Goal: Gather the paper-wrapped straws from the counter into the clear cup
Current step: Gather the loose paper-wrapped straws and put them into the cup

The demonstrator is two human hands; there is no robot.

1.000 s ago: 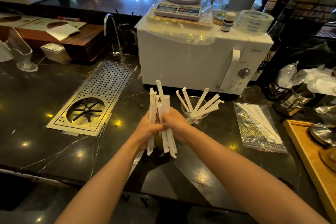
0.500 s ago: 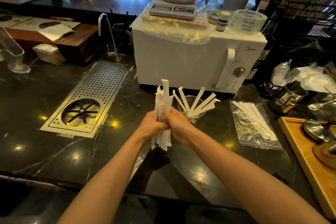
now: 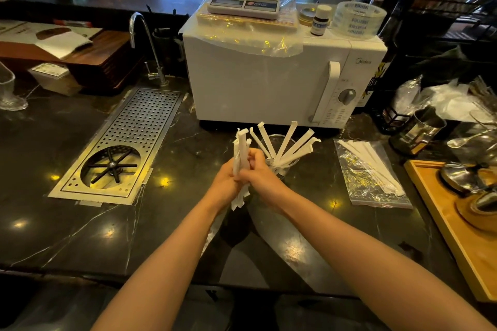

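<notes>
A bundle of white paper-wrapped straws (image 3: 241,148) stands upright above the dark counter, gripped from both sides. My left hand (image 3: 224,183) wraps it from the left and my right hand (image 3: 259,173) closes on it from the right. Just right of my hands stands the clear cup (image 3: 282,166), with several wrapped straws (image 3: 293,144) fanned out of it. More wrapped straws (image 3: 376,166) lie on a clear plastic bag to the right.
A white microwave (image 3: 269,86) stands right behind the cup, with a scale on top. A perforated steel drain tray (image 3: 126,142) is set into the counter at left. A wooden tray (image 3: 454,223) with metal ware sits at right.
Both hands have squared the loose bundle into a tighter, more upright bunch and carried it slightly right, closer to the cup. The straws in the cup have not moved.
</notes>
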